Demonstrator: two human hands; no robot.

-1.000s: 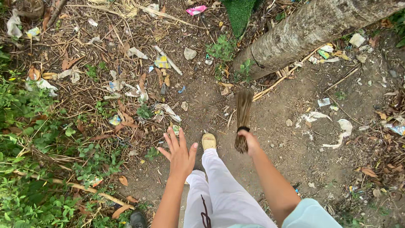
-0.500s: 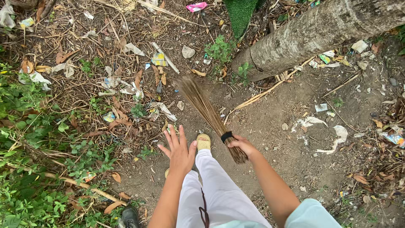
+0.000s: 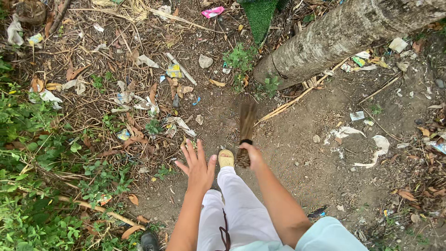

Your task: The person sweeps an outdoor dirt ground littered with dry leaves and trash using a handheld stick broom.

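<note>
One stick broom [image 3: 245,132] in my right hand [image 3: 249,152], above bare dirt.
My right grip clamps its bound, bristly handle; my left hand [image 3: 199,168] spreads five fingers, holding nothing, near one rough tree trunk [image 3: 344,35].

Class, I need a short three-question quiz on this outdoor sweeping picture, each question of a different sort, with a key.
1. True or false: the right hand grips a stick broom whose bristles point at the bare dirt.
2. Multiple choice: the left hand is (a) holding a bag, (b) open with fingers spread and holding nothing, (c) resting on the tree trunk.
3. Fill in: the foot just left of the broom handle wears a ______ sandal.

Key: 1 true; 2 b; 3 yellow.
</note>
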